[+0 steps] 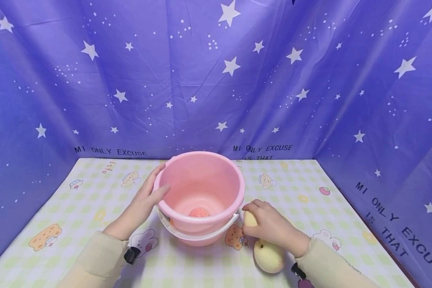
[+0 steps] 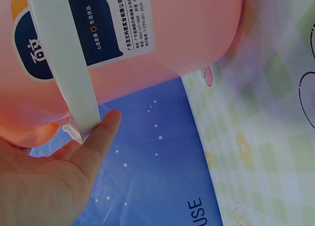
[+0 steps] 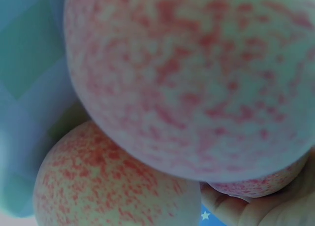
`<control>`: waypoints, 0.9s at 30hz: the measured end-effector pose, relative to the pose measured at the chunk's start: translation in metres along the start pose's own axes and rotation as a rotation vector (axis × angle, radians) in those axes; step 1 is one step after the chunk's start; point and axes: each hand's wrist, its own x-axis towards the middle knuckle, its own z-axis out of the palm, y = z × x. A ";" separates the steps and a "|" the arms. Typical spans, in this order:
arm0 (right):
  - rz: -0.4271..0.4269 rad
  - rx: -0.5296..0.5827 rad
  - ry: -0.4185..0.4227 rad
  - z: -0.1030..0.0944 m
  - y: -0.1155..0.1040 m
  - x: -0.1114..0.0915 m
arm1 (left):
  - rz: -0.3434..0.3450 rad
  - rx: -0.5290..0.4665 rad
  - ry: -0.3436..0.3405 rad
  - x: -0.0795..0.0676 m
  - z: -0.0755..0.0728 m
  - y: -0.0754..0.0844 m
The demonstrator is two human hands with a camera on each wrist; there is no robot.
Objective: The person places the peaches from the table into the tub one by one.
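Note:
A pink bucket [image 1: 199, 228] stands tilted on the table, its opening facing me and its white handle [image 1: 201, 236] hanging down across the front. My left hand [image 1: 144, 200] grips the left rim, thumb over the inside and fingers along the outside. On the bucket floor lies a round, coral, mottled thing [image 1: 199, 212]. To the right of the bucket, my right hand [image 1: 270, 225] holds a pale yellow peach [image 1: 250, 219] between thumb and fingers. Nearer me sits a second peach [image 1: 269, 256]. The right wrist view shows red-flecked peaches, one filling the foreground [image 3: 192, 78] and another lower left [image 3: 113, 181].
A checked cloth with cartoon prints [image 1: 101, 196] covers the table. Purple star-patterned curtains [image 1: 201, 80] hang behind it and along both sides. The bucket carries a dark and white label [image 2: 103, 24] on its side.

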 end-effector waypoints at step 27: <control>-0.013 0.018 0.014 -0.005 0.002 -0.003 | 0.008 -0.016 -0.007 0.001 0.000 -0.002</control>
